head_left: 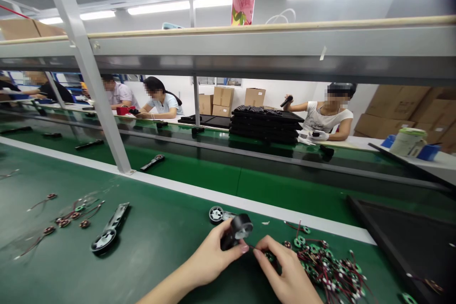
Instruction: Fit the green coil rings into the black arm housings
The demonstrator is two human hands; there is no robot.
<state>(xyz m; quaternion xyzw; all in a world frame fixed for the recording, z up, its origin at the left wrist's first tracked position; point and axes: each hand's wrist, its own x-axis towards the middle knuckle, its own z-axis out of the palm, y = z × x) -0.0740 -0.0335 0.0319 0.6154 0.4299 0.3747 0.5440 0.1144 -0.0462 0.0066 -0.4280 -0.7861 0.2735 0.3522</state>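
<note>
My left hand (pixel 210 254) is closed round a small black round-headed part (pixel 238 229) held just above the green bench mat (pixel 156 247). My right hand (pixel 285 270) pinches a thin wire close to that part, fingertips almost touching the left thumb. Right beside it lies a heap of small green round boards with red wires (pixel 327 266). A grey disc-shaped piece (pixel 216 213) lies just behind the black part.
A black handle-shaped housing (pixel 109 230) lies to the left, with several wired coils (pixel 71 216) beyond it. A black tray (pixel 409 242) sits at the right. Behind run a conveyor belt (pixel 213 175), a slanted metal post (pixel 92 80), stacked black trays (pixel 265 123) and seated people.
</note>
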